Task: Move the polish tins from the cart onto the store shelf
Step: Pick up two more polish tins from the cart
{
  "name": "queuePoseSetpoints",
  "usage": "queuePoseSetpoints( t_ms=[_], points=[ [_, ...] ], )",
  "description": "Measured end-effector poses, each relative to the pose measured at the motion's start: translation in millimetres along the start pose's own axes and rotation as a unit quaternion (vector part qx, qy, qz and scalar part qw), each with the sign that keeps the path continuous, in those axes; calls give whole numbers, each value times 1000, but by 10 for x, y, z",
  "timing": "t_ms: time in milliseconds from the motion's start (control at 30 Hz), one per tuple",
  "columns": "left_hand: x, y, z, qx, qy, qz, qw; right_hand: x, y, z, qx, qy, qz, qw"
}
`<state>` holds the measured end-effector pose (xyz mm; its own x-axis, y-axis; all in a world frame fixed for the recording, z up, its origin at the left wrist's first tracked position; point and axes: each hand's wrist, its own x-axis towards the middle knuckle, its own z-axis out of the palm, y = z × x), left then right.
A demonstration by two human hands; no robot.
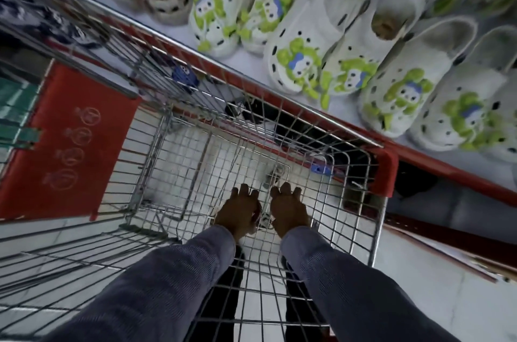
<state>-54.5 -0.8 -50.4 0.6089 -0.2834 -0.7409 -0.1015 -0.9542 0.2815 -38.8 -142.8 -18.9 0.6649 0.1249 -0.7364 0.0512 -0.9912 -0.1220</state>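
Observation:
Both my hands are deep in the wire shopping cart (361, 162), palms down on its floor, side by side. My left hand (239, 210) has its fingers curled over something; a red edge shows under its palm. My right hand (289, 209) is curled the same way, and what lies under it is hidden. A small dark and silver polish tin (264, 220) peeks out between the two hands. The store shelf (345, 113), pale with a red front edge, runs along the cart's far right side.
Rows of white clogs with green and blue charms (302, 62) fill the shelf top. A red flap with printed symbols (70, 146) hangs at the cart's left end. Dark shoes (296, 123) sit on a lower level behind the cart wall. Pale floor tiles show through the wire.

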Motion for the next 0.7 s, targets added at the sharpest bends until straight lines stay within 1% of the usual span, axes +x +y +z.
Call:
queuePoseSetpoints(
  t_ms=[67,100,200,267,333,433,567,633,700],
  points=[
    [-23,7,-61,-7,20,-5,1000,-46,18,-74,18,-1,8,1000],
    [-79,30,-153,-16,14,-17,1000,-89,31,-153,30,4,9,1000],
    [-203,44,-235,-75,52,-54,994,-209,63,-348,44,17,-4,999],
    [-235,48,-215,-92,34,-47,994,-225,88,-423,39,23,-3,999],
    [-225,94,-162,-70,8,-30,997,-229,94,-426,38,27,-4,999],
    [-214,174,-134,-53,8,-39,998,-237,99,-381,49,37,-8,998],
    [-230,202,-148,-47,59,-39,996,-303,136,-391,58,61,-17,996],
    [-334,219,-337,-65,92,-41,993,-406,128,-530,78,77,-24,994],
    [-497,246,-672,-83,122,-40,988,-540,88,-796,95,98,-34,990]
  ],
)
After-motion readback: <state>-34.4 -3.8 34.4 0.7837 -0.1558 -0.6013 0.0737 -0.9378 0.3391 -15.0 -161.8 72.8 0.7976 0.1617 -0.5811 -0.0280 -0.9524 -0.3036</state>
